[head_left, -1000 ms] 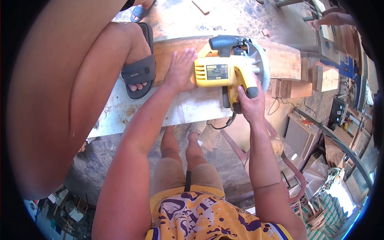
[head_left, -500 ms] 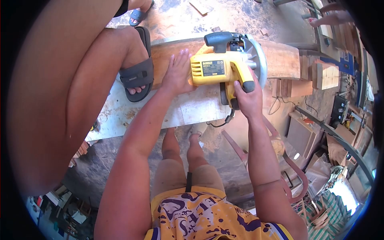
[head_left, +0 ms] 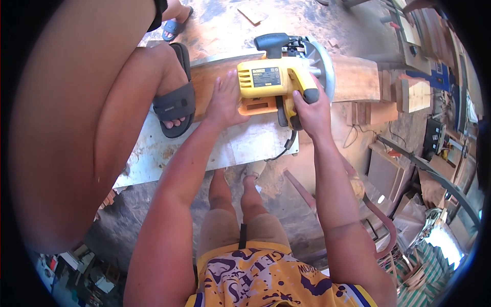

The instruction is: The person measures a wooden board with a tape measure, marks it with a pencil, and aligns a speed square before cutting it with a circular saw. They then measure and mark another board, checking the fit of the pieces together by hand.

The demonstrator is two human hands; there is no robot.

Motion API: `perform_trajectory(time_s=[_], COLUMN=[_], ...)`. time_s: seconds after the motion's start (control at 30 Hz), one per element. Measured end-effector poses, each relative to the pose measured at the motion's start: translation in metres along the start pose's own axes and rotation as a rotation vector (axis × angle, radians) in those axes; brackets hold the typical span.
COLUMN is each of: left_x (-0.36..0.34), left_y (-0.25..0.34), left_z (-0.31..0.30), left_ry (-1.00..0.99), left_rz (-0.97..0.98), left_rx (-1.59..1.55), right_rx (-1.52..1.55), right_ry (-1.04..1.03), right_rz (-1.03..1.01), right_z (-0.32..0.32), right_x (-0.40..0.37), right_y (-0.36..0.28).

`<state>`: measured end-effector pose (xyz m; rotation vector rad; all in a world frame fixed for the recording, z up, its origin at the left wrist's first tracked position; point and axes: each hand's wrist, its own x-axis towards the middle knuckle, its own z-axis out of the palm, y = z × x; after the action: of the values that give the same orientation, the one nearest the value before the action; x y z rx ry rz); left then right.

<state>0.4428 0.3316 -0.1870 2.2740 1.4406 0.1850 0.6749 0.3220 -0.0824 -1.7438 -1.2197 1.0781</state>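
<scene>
Right hand curled round yellow-and-black circular saw, left hand splayed on brown wooden board, we seemingly steered (next move wanted steadiness).

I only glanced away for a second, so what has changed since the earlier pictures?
The saw has moved across the board toward its far edge and slightly left; the right hand, gripping it, went along. Nothing was visibly taken hold of or let go. The left hand stays spread on the board, and the sandaled foot stays beside that hand.
</scene>
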Motion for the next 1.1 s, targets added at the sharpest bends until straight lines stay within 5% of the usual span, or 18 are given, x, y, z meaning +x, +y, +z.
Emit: perform_trajectory(time_s=[0.47,0.53,0.83,1.1], left_x=[0.013,0.012,0.014,0.013], left_y=[0.005,0.007,0.0,-0.002], left_z=[-0.009,-0.01,-0.005,-0.006], left_ry=[0.043,0.028,0.059,0.105], left_rz=[0.02,0.054,0.071,0.105], left_rx=[0.075,0.089,0.151,0.11], right_rx=[-0.145,-0.089,-0.131,0.211], right_ry=[0.072,-0.035,0.215,0.351], right_rz=[-0.148,-0.022,-0.128,-0.009], right_z=[0.015,0.01,0.019,-0.059], right_x=[0.099,0.11,0.105,0.098], right_y=[-0.04,-0.052,-0.049,-0.009])
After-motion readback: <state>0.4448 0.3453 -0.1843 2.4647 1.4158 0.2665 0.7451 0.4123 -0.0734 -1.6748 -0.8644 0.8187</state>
